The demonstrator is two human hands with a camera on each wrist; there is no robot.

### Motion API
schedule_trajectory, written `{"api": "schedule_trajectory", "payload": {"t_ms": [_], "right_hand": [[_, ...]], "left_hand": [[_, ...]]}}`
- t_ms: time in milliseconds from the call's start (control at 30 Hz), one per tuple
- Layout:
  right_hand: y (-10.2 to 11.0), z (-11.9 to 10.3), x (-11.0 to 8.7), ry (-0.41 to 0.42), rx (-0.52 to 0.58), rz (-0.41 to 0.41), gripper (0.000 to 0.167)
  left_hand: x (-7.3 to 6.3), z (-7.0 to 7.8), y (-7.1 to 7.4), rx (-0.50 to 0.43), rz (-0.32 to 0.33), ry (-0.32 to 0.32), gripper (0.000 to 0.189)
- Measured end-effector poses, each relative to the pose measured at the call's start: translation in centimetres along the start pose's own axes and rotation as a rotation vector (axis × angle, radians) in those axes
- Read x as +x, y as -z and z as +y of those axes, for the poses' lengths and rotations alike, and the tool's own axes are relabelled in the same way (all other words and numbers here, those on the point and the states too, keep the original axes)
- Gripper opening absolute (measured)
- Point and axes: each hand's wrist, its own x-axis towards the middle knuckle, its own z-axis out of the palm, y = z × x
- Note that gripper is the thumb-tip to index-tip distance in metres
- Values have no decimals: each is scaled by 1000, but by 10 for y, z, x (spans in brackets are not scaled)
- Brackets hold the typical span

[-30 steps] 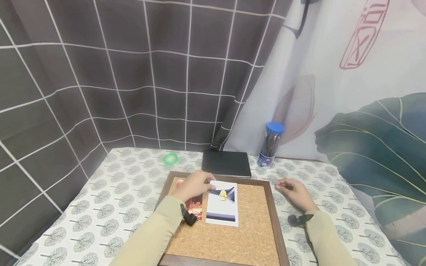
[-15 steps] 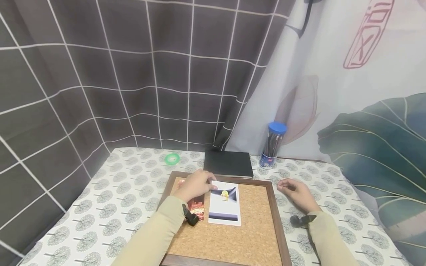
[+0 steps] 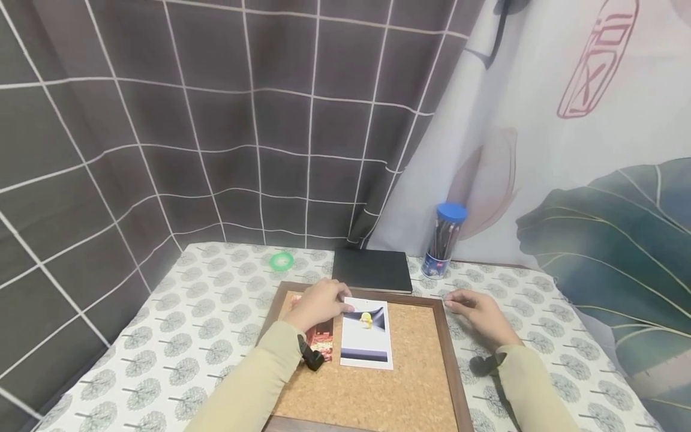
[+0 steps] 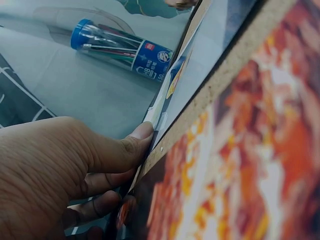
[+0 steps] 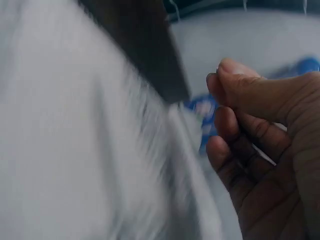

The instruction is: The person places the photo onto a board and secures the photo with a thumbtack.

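A white-bordered photo [image 3: 366, 354] with a yellow figure lies on the cork board [image 3: 345, 396], which has a brown wooden frame. A small dot shows at its top edge. My left hand [image 3: 318, 305] pinches the photo's upper left corner, thumb on top and fingers curled at the frame's top edge. Under that wrist is a red picture [image 3: 322, 345], partly hidden by the hand. Just right of the frame, my right hand [image 3: 483, 315] rests loosely curled. In the right wrist view its thumb and index tips meet, and nothing can be made out between them.
A black notebook [image 3: 372, 270] lies behind the board. To its right stands a clear tube of pencils [image 3: 444, 240] with a blue lid. A green ring [image 3: 281, 261] lies at the back left. Tree-patterned cloth covers the table [image 3: 173, 336]; curtains hang behind.
The head view has shifted slightly. My right hand has moved a little closer to the frame's right edge. My left hand and the photo hold their place on the board.
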Motion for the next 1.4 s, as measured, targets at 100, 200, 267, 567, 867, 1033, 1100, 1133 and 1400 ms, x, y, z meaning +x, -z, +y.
{"api": "schedule_trajectory", "payload": {"t_ms": [100,200,267,567,867,1033,1100,1133,1400], "right_hand": [[-4,-20,6,49,-20,-21,18],[-12,-40,17,109,-27,-44,16],[-18,-53,26,137,5,-61,15],[-59,-114,65,220,99,-170,12],[-106,-88,78,238,53,-320,6],[-109,-75,75,273,-1,-315,8],[-109,-74,75,292,-8,-313,8],[-109,-74,75,299,-12,-314,7],[-111,-75,76,268,21,-347,6]], "left_hand": [[-1,-1,-3,4,1,7,31],[-1,-1,-4,0,2,9,30],[-1,-2,-4,-4,3,8,30],[1,-6,-3,3,18,-14,25],[1,-1,-2,42,-3,-9,23],[1,1,-2,38,-8,-12,23],[1,1,-1,34,-7,-12,23],[1,1,-1,33,-5,-13,23],[1,-1,-1,42,-5,-11,23]]}}
